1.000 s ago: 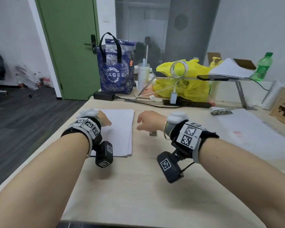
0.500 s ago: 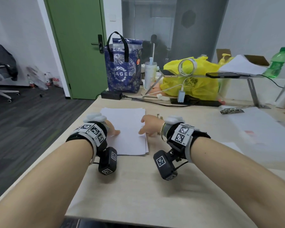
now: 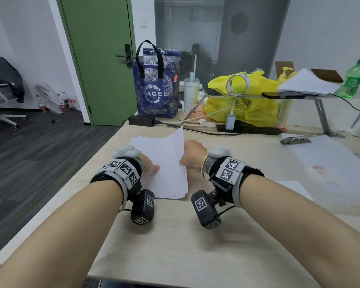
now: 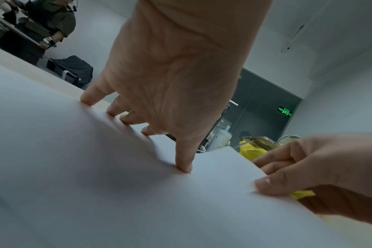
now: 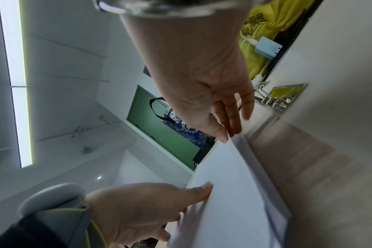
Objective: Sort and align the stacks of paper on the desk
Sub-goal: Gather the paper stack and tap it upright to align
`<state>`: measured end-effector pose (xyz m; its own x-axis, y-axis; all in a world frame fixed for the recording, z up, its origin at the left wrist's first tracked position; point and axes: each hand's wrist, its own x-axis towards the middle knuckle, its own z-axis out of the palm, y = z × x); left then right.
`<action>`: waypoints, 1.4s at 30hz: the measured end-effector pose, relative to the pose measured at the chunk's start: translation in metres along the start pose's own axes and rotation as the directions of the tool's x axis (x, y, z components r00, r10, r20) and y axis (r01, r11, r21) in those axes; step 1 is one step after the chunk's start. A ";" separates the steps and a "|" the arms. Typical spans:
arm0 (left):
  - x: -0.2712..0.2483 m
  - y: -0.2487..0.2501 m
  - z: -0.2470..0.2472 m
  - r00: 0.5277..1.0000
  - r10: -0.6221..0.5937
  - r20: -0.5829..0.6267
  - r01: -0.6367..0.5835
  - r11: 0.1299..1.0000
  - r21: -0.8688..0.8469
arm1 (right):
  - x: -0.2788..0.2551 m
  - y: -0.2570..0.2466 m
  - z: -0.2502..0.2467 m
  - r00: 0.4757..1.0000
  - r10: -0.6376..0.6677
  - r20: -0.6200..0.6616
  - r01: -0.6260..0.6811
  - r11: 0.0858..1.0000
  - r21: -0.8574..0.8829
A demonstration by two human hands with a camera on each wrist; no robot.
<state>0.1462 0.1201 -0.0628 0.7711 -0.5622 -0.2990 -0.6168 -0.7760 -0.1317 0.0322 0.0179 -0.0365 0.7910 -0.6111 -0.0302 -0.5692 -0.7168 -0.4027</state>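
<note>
Your paper stack [image 3: 164,163] lies mid-frame on the counter [image 3: 175,246], long axis running away from you; left hand [image 3: 149,166] presses it with straight fingers, right hand [image 3: 192,153] pinches its lifted right edge

We are in an office: a pale wooden desk [image 3: 175,246] stands on grey carpet tile beside a green door [image 3: 100,59] and a frosted glass partition [image 3: 206,38]. A swivel chair [image 3: 2,96] waits at the left, and we see a power adapter [image 3: 141,120], charging phones [image 3: 283,95] and loose paper [image 3: 164,163] on the desk.
</note>
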 end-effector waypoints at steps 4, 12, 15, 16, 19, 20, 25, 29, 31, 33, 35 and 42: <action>-0.001 0.003 -0.003 1.000 -0.019 0.003 0.018 1.000 0.020 | 0.003 -0.003 0.003 0.999 0.021 -0.043 -0.019 0.999 0.041; -0.002 0.003 -0.006 1.000 -0.008 0.007 0.008 1.000 0.030 | 0.001 -0.006 0.008 1.000 -0.023 -0.013 0.024 0.999 0.026; -0.004 0.005 -0.004 1.000 -0.009 0.000 0.009 1.000 0.027 | -0.002 -0.007 0.008 0.998 -0.041 0.042 0.040 0.999 0.018; -0.004 0.005 -0.005 1.000 -0.009 -0.009 0.009 1.000 0.014 | -0.001 -0.006 0.008 0.998 -0.033 0.062 0.032 0.999 0.004; -0.009 0.006 -0.011 1.000 0.003 0.014 -0.003 1.000 0.008 | -0.002 0.001 0.002 0.999 0.000 0.046 0.001 1.000 -0.009; -0.007 0.005 -0.014 1.000 0.008 0.029 -0.009 1.000 0.003 | -0.003 0.002 -0.002 0.999 0.022 0.037 -0.022 1.000 0.003; -0.013 0.008 -0.021 0.998 0.054 0.015 -0.054 0.998 0.015 | -0.012 0.003 -0.010 0.999 0.031 0.041 -0.029 0.998 -0.047; -0.014 0.008 -0.019 0.999 0.045 0.019 -0.045 0.999 0.009 | -0.014 0.000 -0.009 1.000 0.031 -0.003 -0.031 0.997 -0.066; -0.013 0.006 -0.018 0.999 0.037 0.023 -0.037 0.999 -0.002 | -0.014 -0.003 -0.008 1.000 0.010 -0.022 -0.012 0.997 -0.078; -0.012 0.007 -0.017 0.999 0.047 0.011 -0.047 0.999 -0.002 | -0.014 -0.004 -0.008 0.999 -0.011 -0.033 0.008 0.997 -0.079; -0.012 0.009 -0.016 0.999 0.053 -0.001 -0.053 0.999 0.004 | -0.012 -0.004 -0.007 0.998 -0.019 -0.056 0.017 0.999 -0.036; -0.011 0.012 -0.019 0.999 0.034 0.012 -0.033 0.998 -0.052 | 0.000 0.012 -0.014 0.996 0.072 -0.058 -0.065 0.992 0.107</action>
<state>0.1335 0.1116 -0.0427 0.7477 -0.5850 -0.3143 -0.6333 -0.7705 -0.0727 0.0220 0.0049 -0.0286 0.7337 -0.6795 -0.0056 -0.5922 -0.6353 -0.4957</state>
